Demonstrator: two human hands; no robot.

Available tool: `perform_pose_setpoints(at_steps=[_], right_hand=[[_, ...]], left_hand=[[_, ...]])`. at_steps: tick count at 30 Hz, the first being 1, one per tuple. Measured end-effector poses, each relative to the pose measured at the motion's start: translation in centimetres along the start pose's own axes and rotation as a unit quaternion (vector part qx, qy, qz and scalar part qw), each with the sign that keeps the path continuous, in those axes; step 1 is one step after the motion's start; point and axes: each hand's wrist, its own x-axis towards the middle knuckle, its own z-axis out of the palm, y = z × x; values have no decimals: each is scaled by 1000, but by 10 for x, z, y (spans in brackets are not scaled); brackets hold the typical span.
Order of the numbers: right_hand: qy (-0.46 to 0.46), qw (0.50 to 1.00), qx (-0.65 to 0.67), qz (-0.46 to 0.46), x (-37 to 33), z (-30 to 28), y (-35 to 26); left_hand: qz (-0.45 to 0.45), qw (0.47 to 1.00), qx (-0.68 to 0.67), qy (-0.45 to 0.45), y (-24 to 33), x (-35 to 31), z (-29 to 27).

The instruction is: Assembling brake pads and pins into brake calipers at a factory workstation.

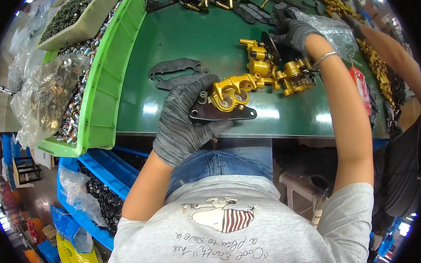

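My left hand, in a grey knit glove, grips a gold brake caliper with a black bracket plate along its near side. Two round bores in the caliper face up. Beyond the left hand lie two dark curved plates. My right hand, gloved alike, reaches to the far right beside black brake pads. Its fingertips blend into the dark parts, so its grip is unclear. Just below it, more gold calipers rest on the table, one with a dark plate standing up.
A green bin of small metal sleeves stands left, with a tray of small rings and a plastic bag on it. Clear plastic wrap lies far right. Another person's arm enters there. A blue bin sits below the table edge.
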Motion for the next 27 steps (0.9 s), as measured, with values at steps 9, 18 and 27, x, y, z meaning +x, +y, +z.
perform_pose_setpoints(at_steps=[9, 18, 27], right_hand=[[28, 985, -169, -3, 1, 5, -10], [159, 874, 451, -84, -108, -5, -23], [-156, 792, 590, 20, -167, 54, -57]], left_hand=[[-39, 994, -103, -9, 1, -1, -4], [-8, 996, -88, -4, -4, -1, -6], [-2, 996, -84, -11, -2, 3, 0]])
